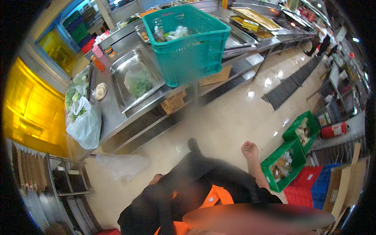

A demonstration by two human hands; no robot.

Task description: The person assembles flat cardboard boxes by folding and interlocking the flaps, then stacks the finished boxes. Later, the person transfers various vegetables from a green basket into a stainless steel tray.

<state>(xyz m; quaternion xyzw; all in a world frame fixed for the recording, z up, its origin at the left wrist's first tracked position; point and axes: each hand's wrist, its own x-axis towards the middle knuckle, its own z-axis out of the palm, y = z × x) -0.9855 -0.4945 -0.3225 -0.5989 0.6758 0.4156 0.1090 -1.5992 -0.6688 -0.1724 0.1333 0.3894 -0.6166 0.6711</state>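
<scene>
My right hand (249, 150) hangs at my side above the tan floor, fingers curled into a loose fist with nothing visible in it. It is nearest a green crate (282, 165) of food scraps on the floor. My left hand (155, 179) shows only partly beside my black clothing, its fingers hidden. A clear plastic bag (117, 164) lies or hangs just left of it; I cannot tell whether they touch. My black shoe (193, 145) points toward a steel counter (111, 117).
A teal crate (184, 43) and a steel tray (121, 92) holding bagged greens sit on the counter. A white bag of greens (84, 123) is at its left end. A second green crate (303, 131), a fire extinguisher (335, 130), and red and blue crates (309, 184) stand at the right. Black floor mats (290, 84) lie beyond.
</scene>
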